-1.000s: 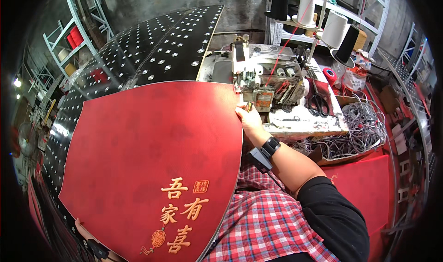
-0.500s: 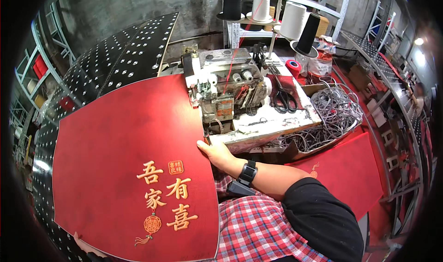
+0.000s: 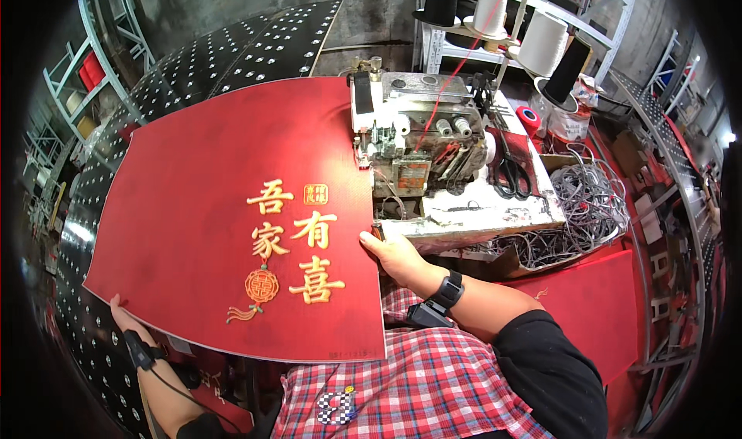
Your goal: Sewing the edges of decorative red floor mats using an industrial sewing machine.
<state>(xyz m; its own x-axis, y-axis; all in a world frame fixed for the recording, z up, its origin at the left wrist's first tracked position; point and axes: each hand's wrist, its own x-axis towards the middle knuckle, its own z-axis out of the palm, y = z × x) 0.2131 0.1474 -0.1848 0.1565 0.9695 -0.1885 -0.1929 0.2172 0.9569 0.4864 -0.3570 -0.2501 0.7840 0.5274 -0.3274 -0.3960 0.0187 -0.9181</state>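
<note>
Head view, items as found. Red mat (image 3: 201, 207): large, flat, gold characters and a knot emblem, lying across the black studded table (image 3: 232, 45), its right edge just beside the sewing machine (image 3: 421, 141). Your right hand (image 3: 394, 255): fingers curled over the mat's right edge, pinching it near the machine base; black wrist device behind it. Your left hand (image 3: 120, 309): at the mat's lower left corner, fingers tucked under the edge, whether pinching you cannot tell. Scissors (image 3: 510, 172): on the machine's right side. Grey cords (image 3: 587, 207): heaped beyond. Thread cones (image 3: 541, 45): upright on the rack behind.
</note>
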